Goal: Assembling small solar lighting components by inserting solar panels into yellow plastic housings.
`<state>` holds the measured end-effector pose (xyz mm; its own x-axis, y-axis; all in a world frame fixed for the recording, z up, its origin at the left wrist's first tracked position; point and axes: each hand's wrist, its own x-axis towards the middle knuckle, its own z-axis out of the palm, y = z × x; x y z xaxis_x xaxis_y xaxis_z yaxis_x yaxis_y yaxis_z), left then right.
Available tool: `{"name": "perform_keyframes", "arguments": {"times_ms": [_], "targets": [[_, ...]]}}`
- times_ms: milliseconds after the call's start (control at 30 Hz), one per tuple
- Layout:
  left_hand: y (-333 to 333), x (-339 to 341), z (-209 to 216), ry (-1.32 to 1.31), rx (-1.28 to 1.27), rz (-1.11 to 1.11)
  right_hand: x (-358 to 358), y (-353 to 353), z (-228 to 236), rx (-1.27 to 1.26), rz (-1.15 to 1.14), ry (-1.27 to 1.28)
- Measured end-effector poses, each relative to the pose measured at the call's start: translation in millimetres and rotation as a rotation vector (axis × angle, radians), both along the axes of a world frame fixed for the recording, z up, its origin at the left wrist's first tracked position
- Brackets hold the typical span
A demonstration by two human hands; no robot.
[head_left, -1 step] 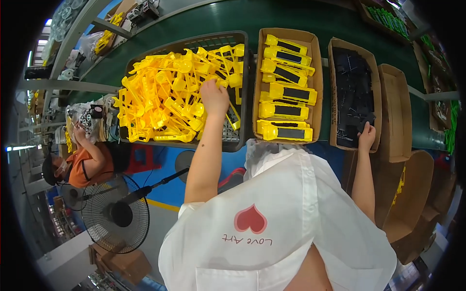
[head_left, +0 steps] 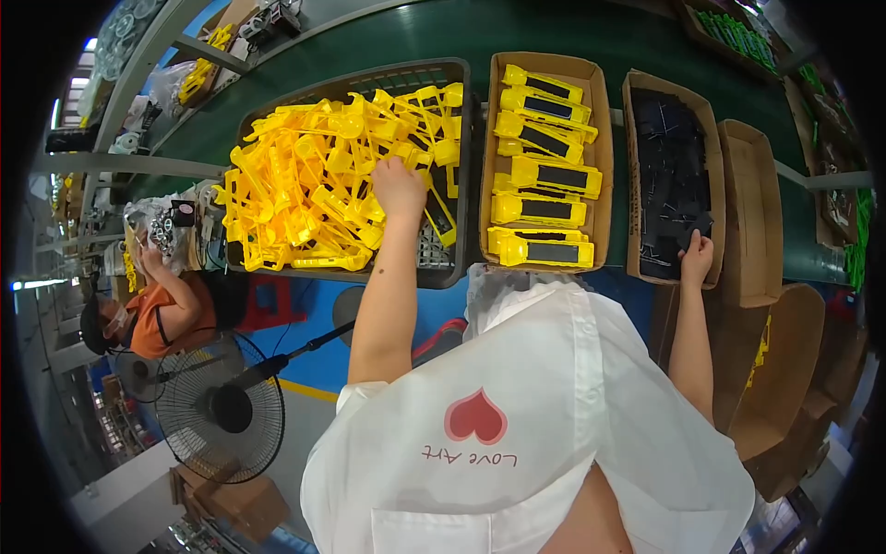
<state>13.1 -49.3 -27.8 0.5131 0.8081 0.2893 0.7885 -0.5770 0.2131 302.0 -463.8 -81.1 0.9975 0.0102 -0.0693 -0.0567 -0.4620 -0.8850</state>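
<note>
A dark plastic basket at left centre bears a heap of yellow plastic parts. My left hand is over the heap's right side, fingers curled down among the parts. What those fingers hold, if anything, is hidden. Close beside this hand leans a yellow part with a black panel. At the right, my right hand pinches a small flat black panel between thumb and fingers. It is at the near right corner of a cardboard box full of similar black panels.
Between basket and black panels, a cardboard box holds a row of yellow parts fitted with black panels. Another cardboard box stands at far right. A green work surface runs behind. A fan and a person in orange are at left.
My left hand has shifted slightly left and nearer to me over the yellow heap. My right hand stays almost still with the black panel.
</note>
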Motion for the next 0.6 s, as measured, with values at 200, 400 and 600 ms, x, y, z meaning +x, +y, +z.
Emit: {"name": "perform_keyframes", "arguments": {"times_ms": [200, 400, 600], "targets": [[-20.4, -24.2, 2.3, 0.217, -0.307, -0.053, -0.8, -1.4, 2.4, -0.006, 0.096, 0.033], [-39.5, -57.9, 26.3, 0.467, -0.362, 0.09, -20.3, 8.4, 26.6, 0.246, 0.016, 0.186], [-35.5, -66.5, 16.0, 0.595, -0.286, -0.048, -44.9, 51.2, 68.4, 0.583, 0.234, 0.387]]}}
